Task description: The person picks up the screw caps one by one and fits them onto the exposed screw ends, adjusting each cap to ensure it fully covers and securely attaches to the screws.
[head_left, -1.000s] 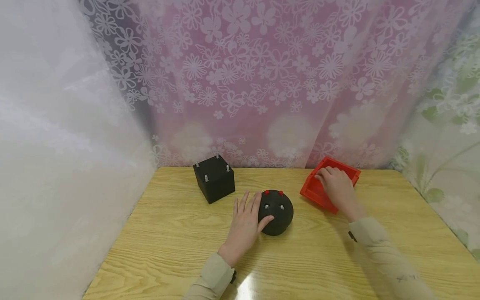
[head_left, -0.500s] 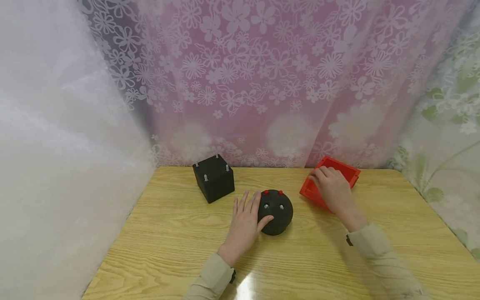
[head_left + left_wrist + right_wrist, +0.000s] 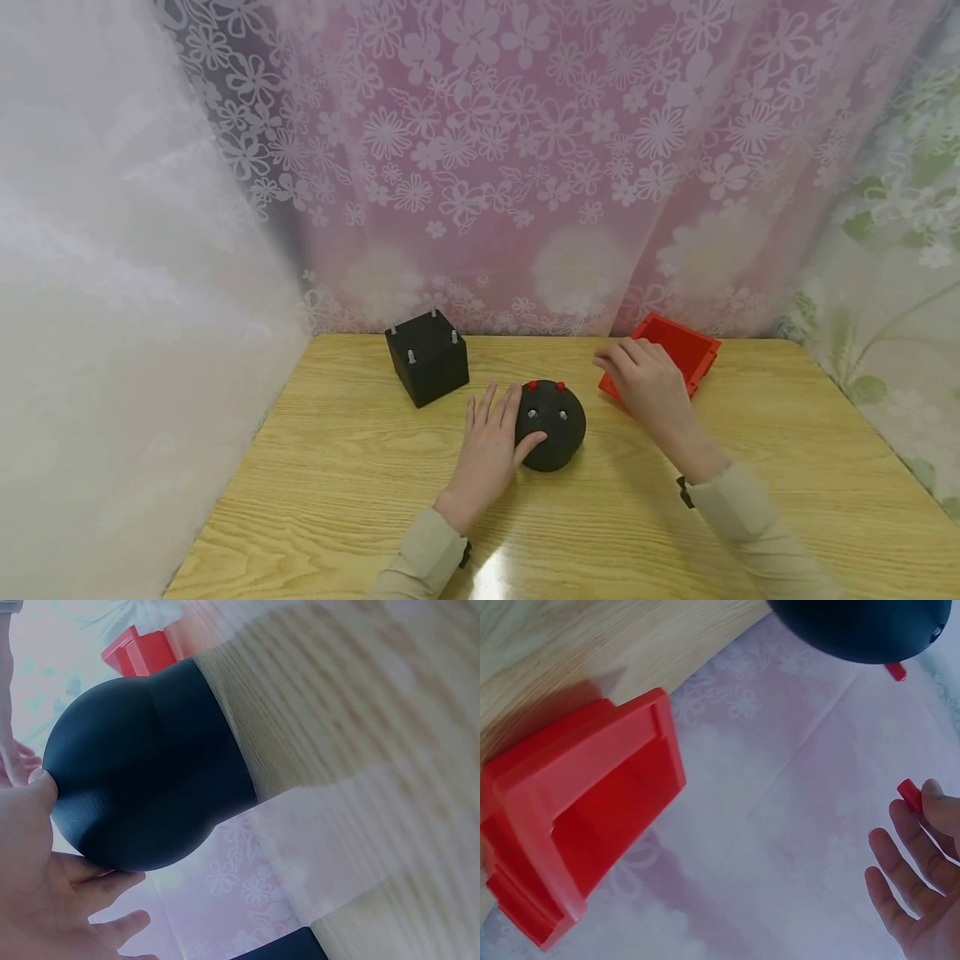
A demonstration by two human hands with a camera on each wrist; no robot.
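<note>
A black ball-shaped stand (image 3: 553,437) with a flat base stands mid-table. Two red pegs (image 3: 547,385) stick out at its top, above two grey pegs (image 3: 548,414) set in holes. My left hand (image 3: 487,454) holds its left side, thumb in front and fingers along the side; the left wrist view shows the thumb and fingertips against the dark ball (image 3: 142,772). My right hand (image 3: 651,387) is raised in front of the red bin (image 3: 693,354). Between thumb and index finger it pinches a small red peg (image 3: 909,795), the other fingers spread.
A black cube (image 3: 431,367) with several grey pegs upright on its top stands at the back left. The red bin's tilted opening shows in the right wrist view. A floral curtain (image 3: 480,167) hangs behind the wooden table (image 3: 337,483).
My right hand has come out of the red bin and moved left and slightly toward me, nearer the ball-shaped stand. My left hand and the stand have stayed put.
</note>
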